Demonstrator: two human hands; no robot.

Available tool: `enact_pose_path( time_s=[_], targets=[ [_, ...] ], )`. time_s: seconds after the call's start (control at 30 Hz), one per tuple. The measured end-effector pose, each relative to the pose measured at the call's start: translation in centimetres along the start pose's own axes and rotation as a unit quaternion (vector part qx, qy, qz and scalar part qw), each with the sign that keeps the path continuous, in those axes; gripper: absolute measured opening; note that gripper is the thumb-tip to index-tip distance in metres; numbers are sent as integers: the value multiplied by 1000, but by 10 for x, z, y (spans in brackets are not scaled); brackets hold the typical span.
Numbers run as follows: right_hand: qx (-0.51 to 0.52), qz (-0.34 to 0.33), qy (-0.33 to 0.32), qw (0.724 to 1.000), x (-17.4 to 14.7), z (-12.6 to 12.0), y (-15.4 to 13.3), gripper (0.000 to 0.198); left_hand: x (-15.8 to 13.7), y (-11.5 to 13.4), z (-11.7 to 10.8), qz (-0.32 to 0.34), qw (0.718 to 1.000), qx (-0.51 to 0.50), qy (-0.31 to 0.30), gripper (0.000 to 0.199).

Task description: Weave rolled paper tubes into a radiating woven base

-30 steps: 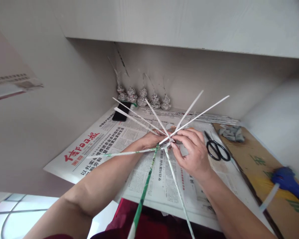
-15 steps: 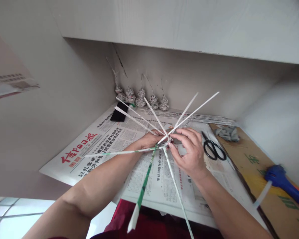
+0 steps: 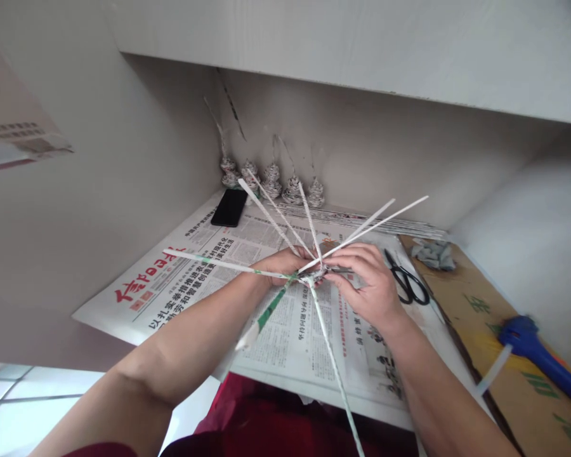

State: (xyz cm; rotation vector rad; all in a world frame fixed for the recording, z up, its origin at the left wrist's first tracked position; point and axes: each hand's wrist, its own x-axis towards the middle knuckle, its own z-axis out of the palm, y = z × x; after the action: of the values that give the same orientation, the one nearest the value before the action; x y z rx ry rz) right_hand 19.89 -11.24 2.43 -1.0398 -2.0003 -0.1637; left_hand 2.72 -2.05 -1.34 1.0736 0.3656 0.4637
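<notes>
Rolled-paper sticks [image 3: 326, 333], white with some green stretches, fan out in several directions from a small woven paper centre [image 3: 316, 274]. My left hand [image 3: 286, 261] is closed on this centre from the left; its fingertips are partly hidden behind the sticks. On the other side, my right hand [image 3: 368, 276] pinches a thin paper strand [image 3: 343, 271] at the edge of the weave, thumb below and fingers above. Both hands are held above newspaper sheets [image 3: 271, 346] spread on the table.
Several small gourd-shaped paper weavings [image 3: 272, 181] stand along the back wall. A black phone [image 3: 229, 207] lies left of them, and spare paper sticks [image 3: 400, 223] to the right. Black scissors [image 3: 412, 284], a crumpled grey cloth [image 3: 433, 254] and a blue glue gun [image 3: 528, 343] are at right. A shelf panel [image 3: 361, 57] overhangs.
The woven centre has turned and tilted, so the upper sticks swing rightward and the left stick points higher. My right fingers have closed more tightly at the weave's edge.
</notes>
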Motion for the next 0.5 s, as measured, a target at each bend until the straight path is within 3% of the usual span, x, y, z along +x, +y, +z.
enact_pose_path(
  time_s=[0.5],
  targets=[
    [13,9,11,1000,0,-1,7,15,4,-5,-5,32,999,36,7,25]
  ],
)
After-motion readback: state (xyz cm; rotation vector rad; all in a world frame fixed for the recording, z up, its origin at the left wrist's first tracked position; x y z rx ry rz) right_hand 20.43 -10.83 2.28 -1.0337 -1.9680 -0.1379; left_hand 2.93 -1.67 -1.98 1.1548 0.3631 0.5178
